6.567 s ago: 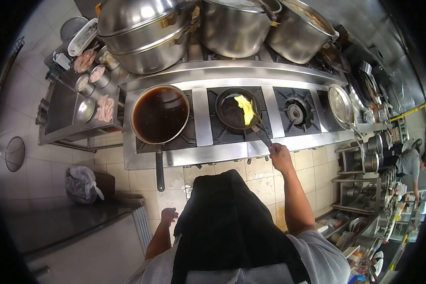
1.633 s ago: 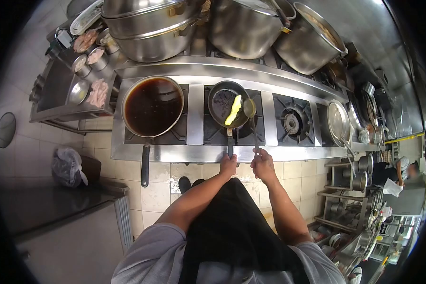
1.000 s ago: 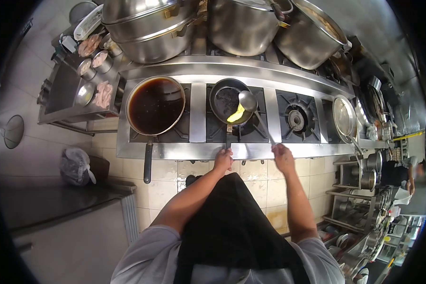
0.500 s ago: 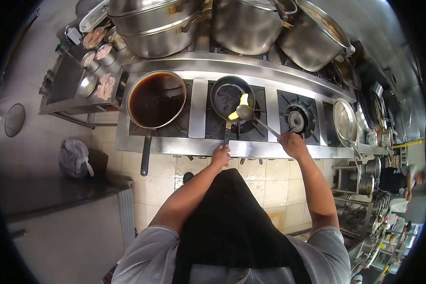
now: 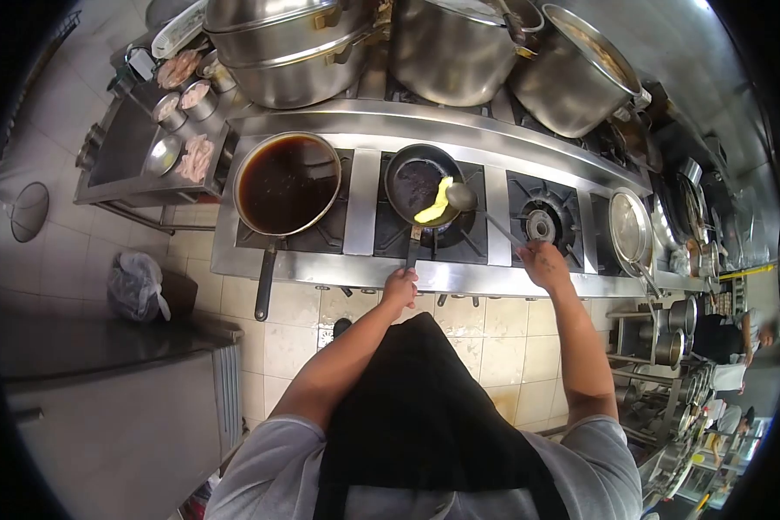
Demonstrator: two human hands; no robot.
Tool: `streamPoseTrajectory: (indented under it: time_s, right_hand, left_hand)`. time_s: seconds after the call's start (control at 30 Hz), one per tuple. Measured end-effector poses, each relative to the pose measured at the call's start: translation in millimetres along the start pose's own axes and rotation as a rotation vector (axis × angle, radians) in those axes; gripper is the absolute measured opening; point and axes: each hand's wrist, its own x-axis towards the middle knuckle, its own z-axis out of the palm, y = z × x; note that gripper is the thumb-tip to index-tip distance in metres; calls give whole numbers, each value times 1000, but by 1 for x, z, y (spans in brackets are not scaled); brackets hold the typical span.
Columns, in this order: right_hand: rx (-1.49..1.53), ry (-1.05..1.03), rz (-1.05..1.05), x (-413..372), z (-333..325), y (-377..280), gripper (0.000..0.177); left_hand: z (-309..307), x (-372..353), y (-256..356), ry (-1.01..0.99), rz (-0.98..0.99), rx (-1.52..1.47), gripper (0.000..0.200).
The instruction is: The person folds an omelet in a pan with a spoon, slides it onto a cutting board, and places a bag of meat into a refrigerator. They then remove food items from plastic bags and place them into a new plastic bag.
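Observation:
My left hand (image 5: 399, 289) is wrapped round the dark handle of a small black frying pan (image 5: 401, 163), which sits over a burner in the middle of the stove. Along the pan's near right side lies a folded strip of yellow egg (image 5: 434, 201); the rest of the pan's bottom looks dark and shiny. Closed round a long handle, my right hand (image 5: 543, 263) holds a metal ladle (image 5: 462, 198). The ladle's rounded bowl overlaps the pan's right rim, right beside the egg.
Left of the pan stands a large pan of dark brown liquid (image 5: 288, 184), its handle jutting over the front edge. An uncovered burner (image 5: 542, 223) and a strainer (image 5: 630, 227) are to the right. Tall stockpots (image 5: 451, 52) line the back. Other people (image 5: 737, 338) are at far right.
The ladle has moved slightly right, from over the egg to the pan's rim. The egg strip now shows whole, gathered along the near right side. Both hands keep their grips.

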Motion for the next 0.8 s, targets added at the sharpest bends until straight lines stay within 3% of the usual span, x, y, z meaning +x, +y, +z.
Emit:
streamPoseTrajectory:
  time_s: [0.1, 0.17, 0.2, 0.23, 0.37, 0.43, 0.53, 0.57, 0.6, 0.67, 0.7, 0.8]
  right_hand:
    - [101, 75, 0, -4, 28, -13, 32]
    - [239, 118, -165, 0, 90, 10, 38]
    - [376, 145, -99, 1, 125, 16, 37]
    - [437, 89, 47, -16, 117, -15, 38]
    - [385, 193, -10, -32, 158, -34, 44]
    - [869, -85, 453, -46, 132, -66, 44]
    - [1044, 5, 446, -55, 146, -84, 44]
    - [817, 139, 276, -48, 178, -70, 45]
    - [824, 147, 285, -47, 187, -71, 45]
    - [541, 260, 165, -47, 199, -83, 46]
    - [633, 122, 318, -50, 186, -98, 49]
    - [640, 141, 335, -52, 182, -114, 47]
  left_hand:
    - [7, -2, -1, 4, -4, -7, 26]
    - [9, -1, -4, 13, -12, -9, 26]
    - [9, 3, -9, -47, -25, -35, 22]
    - [10, 6, -12, -107, -39, -60, 20]
    - [16, -2, -7, -134, -51, -49, 18]
    - [13, 0, -5, -157, -56, -21, 20]
    - [11, -2, -7, -196, -70, 9, 21]
    - [11, -2, -8, -212, -77, 10, 21]
    - [10, -1, -10, -217, -79, 22, 21]
    - [7, 2, -14, -271, -98, 81, 24]
    - [5, 1, -14, -277, -100, 96, 24]
    - [-3, -6, -10, -328, -86, 157, 28]
